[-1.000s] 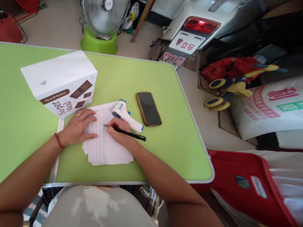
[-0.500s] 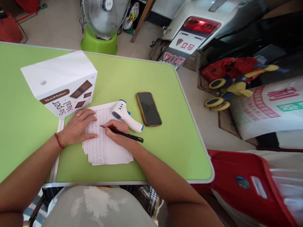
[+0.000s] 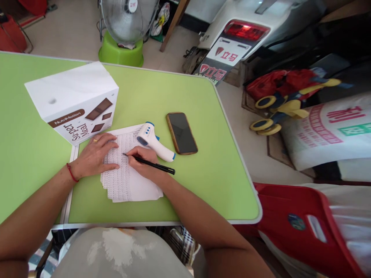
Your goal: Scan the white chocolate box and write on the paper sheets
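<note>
Head view shows papers (image 3: pixel 142 189) on a green table (image 3: pixel 217 170), fan (image 3: pixel 127 21) beyond

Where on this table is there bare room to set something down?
The green table has bare patches between the box and phone, toward the far edge, and between the phone and the right edge. It's crowded around the papers: left hand, right hand holding the pen, thermometer.

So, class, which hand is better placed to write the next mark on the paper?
Probably the right hand: it grips the pen, whose tip points at written rows on the paper. The left hand holds no pen and is spread at the paper's left side.
</note>
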A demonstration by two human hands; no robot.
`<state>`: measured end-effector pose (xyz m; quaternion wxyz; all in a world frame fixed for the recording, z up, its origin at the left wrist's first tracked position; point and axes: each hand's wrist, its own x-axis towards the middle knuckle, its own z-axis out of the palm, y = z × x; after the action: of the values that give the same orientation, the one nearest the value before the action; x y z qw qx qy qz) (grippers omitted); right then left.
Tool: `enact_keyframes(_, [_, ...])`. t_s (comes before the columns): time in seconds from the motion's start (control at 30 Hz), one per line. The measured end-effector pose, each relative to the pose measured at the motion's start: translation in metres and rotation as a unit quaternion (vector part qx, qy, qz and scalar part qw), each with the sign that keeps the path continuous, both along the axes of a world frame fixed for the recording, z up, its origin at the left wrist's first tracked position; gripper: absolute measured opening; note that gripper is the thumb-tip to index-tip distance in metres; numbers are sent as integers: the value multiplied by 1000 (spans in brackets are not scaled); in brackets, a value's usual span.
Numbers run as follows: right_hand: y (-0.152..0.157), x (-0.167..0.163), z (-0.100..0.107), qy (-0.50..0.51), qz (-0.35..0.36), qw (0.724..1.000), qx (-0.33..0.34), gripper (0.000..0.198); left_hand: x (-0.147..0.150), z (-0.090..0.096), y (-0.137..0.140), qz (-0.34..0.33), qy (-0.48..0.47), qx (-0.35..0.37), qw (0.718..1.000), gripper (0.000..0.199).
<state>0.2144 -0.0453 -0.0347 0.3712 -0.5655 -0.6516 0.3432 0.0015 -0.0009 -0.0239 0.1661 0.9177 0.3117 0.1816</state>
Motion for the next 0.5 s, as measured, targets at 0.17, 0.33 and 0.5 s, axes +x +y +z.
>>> enact_keyframes(0.17, [1,0,0,-1,-7,1000,6,11,0,-1,0,-6,-1,15,1000,53])
enact_keyframes(0.33, [-1,0,0,11,-2,1000,-4,11,0,-1,0,-1,1,12,1000,53])
enact_keyframes(0.5, [-1,0,-1,7,-8,1000,1,11,0,0,1,-1,0,3,1000,52])
